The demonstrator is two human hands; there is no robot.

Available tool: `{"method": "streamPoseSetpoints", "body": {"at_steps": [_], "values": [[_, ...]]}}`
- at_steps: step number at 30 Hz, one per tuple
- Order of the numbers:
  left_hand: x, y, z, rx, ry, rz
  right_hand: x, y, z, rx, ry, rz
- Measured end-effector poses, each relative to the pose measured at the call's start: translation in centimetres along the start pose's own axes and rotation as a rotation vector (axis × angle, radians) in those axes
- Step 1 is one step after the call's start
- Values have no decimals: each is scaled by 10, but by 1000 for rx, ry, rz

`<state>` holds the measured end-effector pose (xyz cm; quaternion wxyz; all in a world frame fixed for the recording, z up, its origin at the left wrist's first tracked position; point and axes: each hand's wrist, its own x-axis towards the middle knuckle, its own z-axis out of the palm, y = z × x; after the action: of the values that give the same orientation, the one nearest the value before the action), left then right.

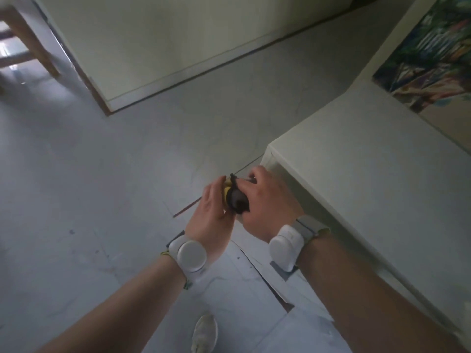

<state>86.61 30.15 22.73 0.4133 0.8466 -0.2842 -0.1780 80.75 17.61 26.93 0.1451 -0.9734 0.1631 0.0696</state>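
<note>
Most of dark item (238, 201) hidden btw left hand (212, 215) & right hand (266, 207).
Only its dark side & yellow part (226, 190) show, so can't ID it; left fingertips out of sight behind it. Rt edge cuts painting (430, 52), btm edge cuts shoe (205, 332); wooden frame (28, 39) top left blurred.
</note>
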Motion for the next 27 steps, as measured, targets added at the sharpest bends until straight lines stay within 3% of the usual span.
{"method": "streamPoseSetpoints", "body": {"at_steps": [9,27], "values": [[-7,-10,0,23,-19,-12,3,-8,-9,-48,-34,31],[11,-13,10,36,-66,-28,-65,45,-18,-154,-48,129]]}}
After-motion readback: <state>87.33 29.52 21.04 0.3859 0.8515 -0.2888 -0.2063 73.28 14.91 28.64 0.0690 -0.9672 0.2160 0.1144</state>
